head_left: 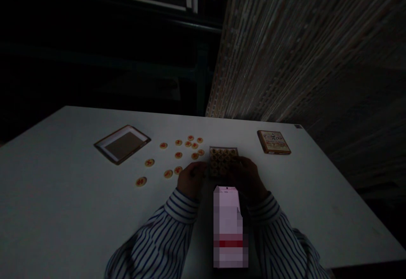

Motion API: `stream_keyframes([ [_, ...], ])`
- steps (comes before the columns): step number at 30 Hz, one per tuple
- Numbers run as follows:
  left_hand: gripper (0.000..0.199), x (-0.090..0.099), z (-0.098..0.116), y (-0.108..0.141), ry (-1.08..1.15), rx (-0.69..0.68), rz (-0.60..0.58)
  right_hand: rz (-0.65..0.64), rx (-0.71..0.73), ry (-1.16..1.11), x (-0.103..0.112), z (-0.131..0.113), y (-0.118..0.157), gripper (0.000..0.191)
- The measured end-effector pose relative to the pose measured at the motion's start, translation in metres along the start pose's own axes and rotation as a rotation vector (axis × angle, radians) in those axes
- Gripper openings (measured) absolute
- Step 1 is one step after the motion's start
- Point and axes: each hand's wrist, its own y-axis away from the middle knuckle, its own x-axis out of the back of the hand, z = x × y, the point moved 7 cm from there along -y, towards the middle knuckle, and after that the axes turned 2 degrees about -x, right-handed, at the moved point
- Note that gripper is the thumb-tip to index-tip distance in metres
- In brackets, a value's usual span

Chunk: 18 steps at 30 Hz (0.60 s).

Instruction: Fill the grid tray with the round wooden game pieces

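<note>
A small clear box [223,147] filled with rows of round Chinese chess pieces [220,158] stands on the white table before me. At its left edge is my left hand [193,177], closed with curled fingers; the shade hides what is between them. My right hand [249,175] reaches over the box's right side, its fingers bent down at the pieces and too dark to show what they hold. Left of the box, several loose pieces with red characters lie scattered, among them one piece [149,162] and another piece [141,181] nearer me.
An open, shallow box part [144,138] lies at the left of the table [79,211]. A printed closed box [274,142] sits at the right. Close to me, between my forearms, a lit phone [227,220] shows a pixelated screen. String curtains [269,50] hang behind the table.
</note>
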Motion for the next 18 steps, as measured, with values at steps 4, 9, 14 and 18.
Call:
stream_keyframes([
  [4, 0.026, 0.0007, -0.0004, 0.0004, 0.009, -0.013, 0.025, -0.003, -0.008, 0.021, 0.0, 0.0024, 0.0013, 0.018],
  [9, 0.027, -0.0004, 0.0008, 0.0011, -0.009, -0.011, -0.007, -0.032, 0.005, 0.032, -0.0025, 0.0025, 0.0017, 0.017],
  [14, 0.024, 0.0001, 0.0016, 0.0031, 0.03, -0.003, 0.029, -0.037, 0.013, 0.033, -0.0014, 0.0007, 0.0005, 0.016],
  [18, 0.026, -0.0014, 0.0008, 0.0023, 0.022, 0.0, -0.007, -0.03, 0.022, 0.03, -0.0029, 0.0008, 0.0007, 0.017],
])
